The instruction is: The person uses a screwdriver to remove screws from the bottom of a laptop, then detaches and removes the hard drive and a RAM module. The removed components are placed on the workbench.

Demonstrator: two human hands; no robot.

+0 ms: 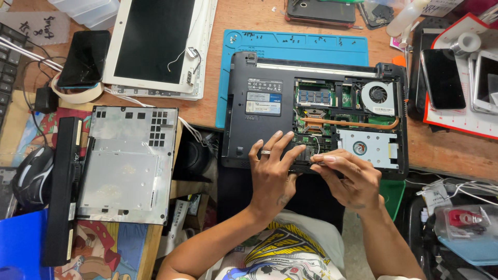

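Where the fingertips meet, at the near edge of the open laptop (259, 129): right hand (348, 179) fingers pressed together, pinching at a small part too tiny to identify; left hand (272, 173) fingers spread, flat on the circuit board, ring on one finger. Laptop lies upside down, partly on a blue mat (295, 44), its near edge overhanging the desk. Fan (378, 95), copper pipe (353, 123), memory stick (314, 97) and silver drive (368, 148) exposed and in place. Bottom cover (127, 166) already off, set well apart to the left, beside a black battery (65, 189). White screen panel (155, 44) lies separate. Loose screws (290, 39) on mat. Judged: opening done, inner parts mostly unremoved
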